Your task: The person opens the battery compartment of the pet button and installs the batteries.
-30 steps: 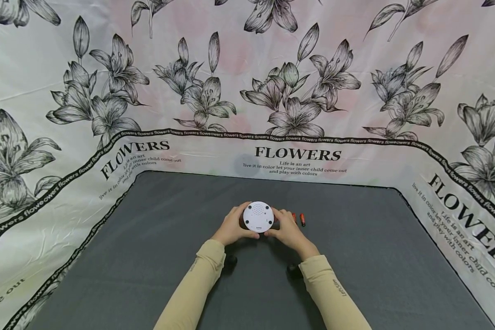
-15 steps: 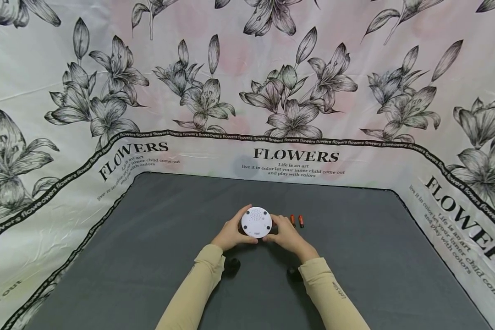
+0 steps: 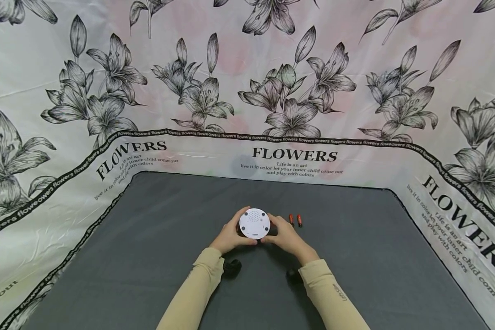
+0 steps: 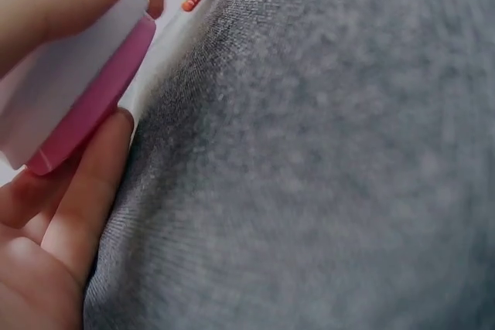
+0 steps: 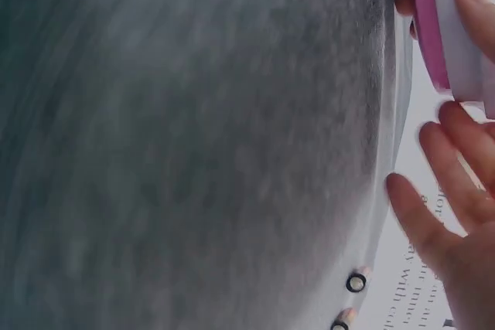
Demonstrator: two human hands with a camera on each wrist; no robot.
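Observation:
A round device (image 3: 254,223) is held between both hands over the grey cloth. Its white face, dotted with small holes and several dark round feet, points up toward the head camera. In the left wrist view its pink part (image 4: 104,102) shows below the white one. My left hand (image 3: 228,237) grips the left side, thumb on the white part and fingers against the pink. On the right side my right hand (image 3: 288,236) holds it with the thumb on the white part (image 5: 455,36); several other fingers spread out beside it. Two orange-red batteries (image 3: 299,220) lie just right of the right hand.
A grey cloth (image 3: 169,220) covers the work surface. Behind and along both sides runs a white flower-printed sheet (image 3: 214,160) with black lettering. Dark rounded objects (image 3: 232,269) sit by both wrists.
Both hands and the device have come slightly nearer the person. The left battery, partly hidden by the right hand a second ago, now shows beside the other one.

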